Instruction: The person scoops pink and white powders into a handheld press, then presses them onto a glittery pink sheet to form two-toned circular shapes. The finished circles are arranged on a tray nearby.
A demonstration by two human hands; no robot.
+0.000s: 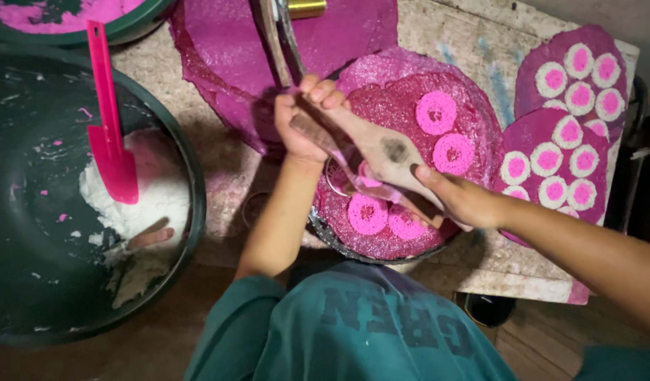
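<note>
My left hand grips the upper end of a flat wooden paddle held slantwise over a round tray. My right hand holds the paddle's lower end. Under the paddle a metal ring mould sits on the tray's magenta cloth. Pink round cakes lie on that cloth: two at the far right and two near the front.
A big dark basin at left holds white flour and a pink plastic scoop. Purple cloths drape the stone counter. At right, magenta sheets carry several white-and-pink cakes. Another basin of pink mix is top left.
</note>
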